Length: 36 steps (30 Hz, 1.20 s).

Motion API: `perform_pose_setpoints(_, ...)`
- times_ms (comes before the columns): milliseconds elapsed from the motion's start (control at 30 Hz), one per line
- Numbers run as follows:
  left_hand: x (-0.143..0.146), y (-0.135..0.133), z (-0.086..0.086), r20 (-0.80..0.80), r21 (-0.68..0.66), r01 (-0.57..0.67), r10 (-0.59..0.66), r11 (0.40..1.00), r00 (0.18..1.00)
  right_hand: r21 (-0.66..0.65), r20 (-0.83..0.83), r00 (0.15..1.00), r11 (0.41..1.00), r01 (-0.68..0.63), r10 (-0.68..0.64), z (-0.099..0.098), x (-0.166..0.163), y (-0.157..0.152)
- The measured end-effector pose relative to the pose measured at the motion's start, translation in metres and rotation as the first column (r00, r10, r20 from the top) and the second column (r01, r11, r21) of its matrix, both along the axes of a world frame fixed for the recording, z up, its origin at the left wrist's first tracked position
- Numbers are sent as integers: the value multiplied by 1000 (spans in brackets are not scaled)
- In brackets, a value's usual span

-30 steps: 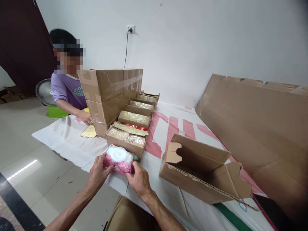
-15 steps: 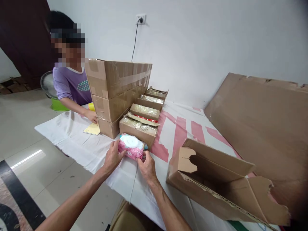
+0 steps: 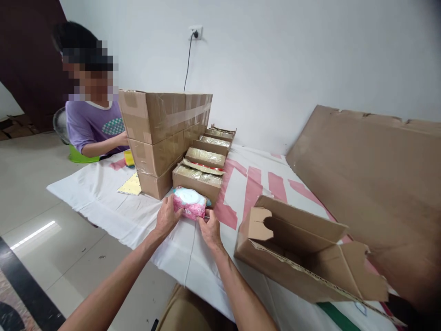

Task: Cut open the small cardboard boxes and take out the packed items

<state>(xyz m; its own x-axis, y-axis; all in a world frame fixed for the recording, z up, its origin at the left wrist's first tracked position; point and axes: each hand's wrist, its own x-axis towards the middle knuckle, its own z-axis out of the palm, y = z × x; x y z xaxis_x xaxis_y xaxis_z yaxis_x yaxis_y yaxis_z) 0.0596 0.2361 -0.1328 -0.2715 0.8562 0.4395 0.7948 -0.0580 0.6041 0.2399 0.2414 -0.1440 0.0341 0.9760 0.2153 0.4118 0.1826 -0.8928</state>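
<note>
Between my two hands is a pink and light-blue pack of wet wipes (image 3: pixel 189 204) with a white oval lid on top. My left hand (image 3: pixel 167 214) grips its left end, thumb along the near side. The fingers of my right hand (image 3: pixel 210 227) pinch its near right corner. Just behind the pack stands a small cardboard carton (image 3: pixel 196 182) with clear film over its top. More such cartons (image 3: pixel 206 157) line up behind it toward the wall. Whether the pack rests on the table or is slightly lifted, I cannot tell.
Taped cardboard boxes (image 3: pixel 165 118) are stacked left of the cartons. On the right sits an open cardboard box (image 3: pixel 292 271), with a big cardboard sheet (image 3: pixel 372 170) behind it. Across the table (image 3: pixel 86 184), a person in purple (image 3: pixel 93 124) sits near a yellow sheet (image 3: pixel 130 185).
The pack and both my hands have shifted slightly toward the carton behind. The other person's hand has lifted off the yellow sheet and moved up behind the stacked boxes. My view has turned a little.
</note>
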Motion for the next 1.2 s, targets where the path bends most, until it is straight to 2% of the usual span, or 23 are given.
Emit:
perform_pose_setpoints(100, -2, -9, 5, 1, 12, 17, -17, 1000, 1000, 15, -1, 1000, 1000, 6, -6, 2, 0, -15)
perform_pose_setpoints(200, -1, -30, 6, 14, 36, 40, -40, 999, 999, 54, 15, 1000, 999, 9, -10, 6, 7, -54)
perform_pose_setpoints(267, 6, -50, 4, 16, 80, 53, -55, 995, 998, 96, 43, 997, 993, -75, 71, 12, 17, -91)
perform_pose_setpoints(300, 12, -62, 1, 7, 115, 80, -81, 990, 997, 124, 69, 986, 980, -158, 151, 16, 24, -111)
perform_pose_setpoints(367, 29, -86, -4, -15, 162, 201, -201, 966, 979, 191, 201, 913, 900, -391, 354, 29, 43, -152)
perform_pose_setpoints(433, 53, -108, -9, -14, 163, 335, -338, 928, 941, 234, 311, 845, 827, -511, 434, 48, 72, -189)
perform_pose_setpoints(467, 66, -116, -10, 1, 152, 395, -400, 906, 917, 291, 345, 835, 796, -530, 430, 60, 91, -205)
perform_pose_setpoints(500, 80, -123, -9, 24, 141, 450, -457, 882, 889, 355, 368, 842, 777, -520, 395, 72, 112, -219)
perform_pose_setpoints(533, 93, -128, -8, 56, 132, 496, -506, 858, 861, 378, 385, 857, 789, -485, 342, 85, 135, -231)
perform_pose_setpoints(567, 105, -130, -5, 97, 128, 530, -543, 838, 834, 402, 386, 889, 822, -404, 248, 97, 159, -242)
perform_pose_setpoints(633, 127, -129, 4, 213, 117, 572, -583, 812, 784, 490, 345, 938, 860, -143, -41, 113, 209, -257)
perform_pose_setpoints(700, 145, -122, 17, 367, 96, 594, -583, 799, 725, 456, 278, 898, 870, 189, -341, 115, 254, -261)
perform_pose_setpoints(767, 160, -111, 31, 526, 70, 612, -550, 788, 648, 354, 256, 833, 849, 391, -491, 105, 287, -251)
perform_pose_setpoints(833, 175, -98, 44, 662, 56, 637, -506, 769, 553, 251, 224, 857, 878, 408, -463, 92, 305, -227)
perform_pose_setpoints(900, 191, -86, 56, 774, 78, 657, -461, 750, 434, 174, 155, 923, 929, 326, -353, 83, 310, -198)
perform_pose_setpoints(1000, 212, -79, 68, 847, 133, 651, -427, 748, 318, 171, 140, 966, 966, 193, -218, 80, 300, -170)
perform_pose_setpoints(1100, 212, -97, 75, 827, 180, 619, -458, 764, 325, 311, 217, 939, 931, 192, -266, 75, 283, -188)
perform_pose_setpoints(1200, 180, -137, 74, 762, 227, 583, -515, 780, 392, 417, 215, 910, 876, 242, -354, 59, 265, -235)
